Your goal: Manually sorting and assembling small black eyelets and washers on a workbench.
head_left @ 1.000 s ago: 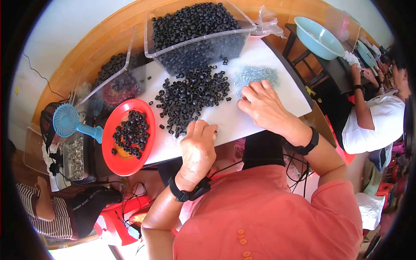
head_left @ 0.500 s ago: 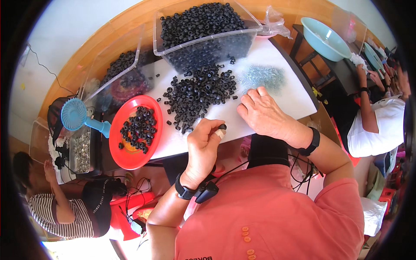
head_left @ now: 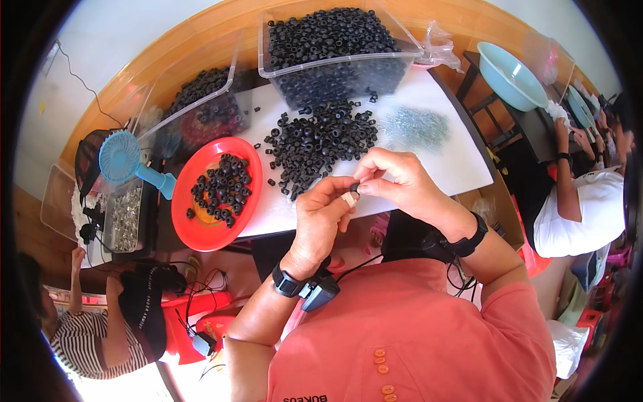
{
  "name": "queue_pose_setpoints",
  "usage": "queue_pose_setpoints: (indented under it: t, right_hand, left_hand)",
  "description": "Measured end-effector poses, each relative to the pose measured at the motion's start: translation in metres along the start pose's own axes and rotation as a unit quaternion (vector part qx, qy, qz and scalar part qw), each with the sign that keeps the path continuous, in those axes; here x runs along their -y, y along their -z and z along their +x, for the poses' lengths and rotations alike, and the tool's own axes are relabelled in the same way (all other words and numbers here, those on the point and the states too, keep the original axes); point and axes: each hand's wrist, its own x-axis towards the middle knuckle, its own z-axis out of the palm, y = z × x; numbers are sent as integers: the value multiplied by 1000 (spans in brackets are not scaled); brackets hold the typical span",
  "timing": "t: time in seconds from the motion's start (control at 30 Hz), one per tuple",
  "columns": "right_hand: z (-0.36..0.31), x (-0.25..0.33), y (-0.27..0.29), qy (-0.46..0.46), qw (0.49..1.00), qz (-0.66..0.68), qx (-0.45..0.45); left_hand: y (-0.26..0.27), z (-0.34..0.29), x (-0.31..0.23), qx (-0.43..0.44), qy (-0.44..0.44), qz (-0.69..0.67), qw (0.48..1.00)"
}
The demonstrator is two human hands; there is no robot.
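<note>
My left hand (head_left: 320,218), with a light wrap around its thumb, pinches a small round black part (head_left: 355,188) above the table's near edge. The fingertips of my right hand (head_left: 405,179) are closed together right against that part; whatever is between them is too small to make out. Just beyond my hands lies a loose heap of black parts (head_left: 318,144) on the white tabletop (head_left: 462,161). Right of this heap is a spread of fine, shiny, pale bits (head_left: 416,128), like tiny pins. More black parts rest in a red plate (head_left: 184,218) to the left.
A clear bin (head_left: 341,67) full of black parts stands at the back, with another clear bin (head_left: 207,100) to its left. A blue handheld fan (head_left: 120,157) is beyond the plate. Co-workers sit at left and right. A pale blue basin (head_left: 512,80) stands at far right.
My right hand has come from beside the pale bits to meet my left at the black part. My left hand keeps its pinch, turned slightly toward the right hand.
</note>
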Motion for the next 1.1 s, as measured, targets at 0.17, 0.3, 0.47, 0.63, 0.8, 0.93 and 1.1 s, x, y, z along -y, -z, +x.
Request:
queue_pose_setpoints:
  t: [0.17, 0.3, 0.47, 0.63, 0.8, 0.93, 1.1]
  right_hand:
    - [0, -7, -4, -71, 985, 155, 7]
    - [-6, -10, -6, -104, 978, 179, -3]
    - [-8, -6, -7, -82, 989, 120, -39]
    - [-7, -6, -8, -133, 977, 160, -43]
    - [-9, -4, -8, -108, 987, 100, -61]
    - [-8, 7, -16, -54, 996, -3, -76]
    - [-6, 9, -20, 171, 953, -225, -105]
  left_hand:
    - [-1, -2, 0, 17, 4, -39, 999]
    - [0, 0, -2, 13, 25, -69, 997]
    - [3, 6, 2, 27, 23, -118, 992]
    - [6, 8, 1, 35, 24, -124, 991]
    - [3, 5, -2, 32, 25, -127, 991]
    - [6, 3, -1, 36, 29, -123, 991]
    - [10, 3, 3, 52, 21, -119, 991]
